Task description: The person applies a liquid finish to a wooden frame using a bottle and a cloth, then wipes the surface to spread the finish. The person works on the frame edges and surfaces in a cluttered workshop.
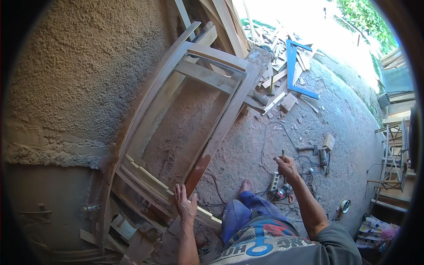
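A large wooden frame (252, 81) with an open middle leans on the left, its lower corner close to me. My left hand (185, 205) is open at that corner, fingers stretched up beside the reddish-brown patch of the side rail; whether it touches the wood I cannot tell. Along the frame's lower part runs a thin pale wooden strip (152, 177), passing behind my left hand. Out to the right, over the floor, my right hand (288, 170) is closed around a slim stick-like tool (283, 153) held upright. Its ends poke out above and below the fist.
A blue angled frame (291, 66) lies by scattered wood offcuts (276, 79) at the back. Right of my feet are a hammer (314, 149), a power strip (274, 180), a power tool (282, 191) and tangled cables. A tape roll (345, 206) and metal rack (392, 152) stand farther right.
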A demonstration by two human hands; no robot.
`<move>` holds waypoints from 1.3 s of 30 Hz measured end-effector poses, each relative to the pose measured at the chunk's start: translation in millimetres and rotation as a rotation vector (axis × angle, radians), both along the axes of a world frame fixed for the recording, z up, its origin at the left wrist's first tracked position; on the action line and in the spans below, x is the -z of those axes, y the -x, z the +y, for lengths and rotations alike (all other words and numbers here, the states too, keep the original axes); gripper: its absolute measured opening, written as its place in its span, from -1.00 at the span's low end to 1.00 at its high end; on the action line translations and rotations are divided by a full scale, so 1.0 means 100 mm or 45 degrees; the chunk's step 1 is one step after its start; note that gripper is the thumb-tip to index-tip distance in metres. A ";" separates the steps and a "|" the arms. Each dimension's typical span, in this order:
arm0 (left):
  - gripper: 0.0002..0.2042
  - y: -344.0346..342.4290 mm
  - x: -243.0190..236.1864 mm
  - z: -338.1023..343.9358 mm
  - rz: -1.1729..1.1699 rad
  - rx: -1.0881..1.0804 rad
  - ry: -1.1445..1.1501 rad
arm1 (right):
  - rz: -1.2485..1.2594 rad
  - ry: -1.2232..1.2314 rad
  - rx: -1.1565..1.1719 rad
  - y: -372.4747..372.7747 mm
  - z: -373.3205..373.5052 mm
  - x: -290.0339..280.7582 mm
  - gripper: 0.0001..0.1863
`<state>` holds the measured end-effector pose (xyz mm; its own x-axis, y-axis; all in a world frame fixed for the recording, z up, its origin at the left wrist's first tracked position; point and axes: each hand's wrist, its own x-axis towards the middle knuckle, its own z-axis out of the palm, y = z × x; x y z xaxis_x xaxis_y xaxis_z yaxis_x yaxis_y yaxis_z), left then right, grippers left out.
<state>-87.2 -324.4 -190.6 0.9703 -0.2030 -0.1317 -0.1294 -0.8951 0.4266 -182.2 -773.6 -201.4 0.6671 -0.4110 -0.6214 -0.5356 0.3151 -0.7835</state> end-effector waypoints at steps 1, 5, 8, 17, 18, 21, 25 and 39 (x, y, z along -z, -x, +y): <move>-0.32 0.00 -0.01 -0.02 0.004 -0.007 0.003 | -0.032 0.041 -0.002 -0.01 -0.05 -0.02 -0.75; -0.32 -0.03 -0.12 -0.19 -0.016 -0.099 0.074 | -0.003 0.354 -0.064 -0.30 -0.20 -0.11 -0.67; -0.35 -0.26 -0.10 -0.30 -0.182 -0.160 0.096 | -0.049 0.423 -0.125 -0.70 -0.29 -0.23 -0.67; -0.38 -1.36 0.11 0.25 -0.372 -0.791 0.196 | -0.498 1.132 -0.480 -2.44 -0.82 -0.16 -0.74; -0.38 -1.38 0.14 0.40 -0.375 -0.896 0.148 | -0.528 1.164 -0.510 -2.64 -0.88 -0.18 -0.74; -0.36 -1.57 0.06 0.34 -0.212 -1.205 0.062 | -0.364 1.302 -0.576 -3.22 -1.26 -0.14 -0.71; -0.30 -1.63 0.05 0.34 0.035 -1.349 -0.011 | -0.294 1.396 -0.716 -4.06 -1.38 -0.25 -0.66; -0.32 -1.42 0.33 0.62 0.067 -1.582 -0.086 | -0.512 1.766 -1.046 -5.34 -1.75 0.79 -0.72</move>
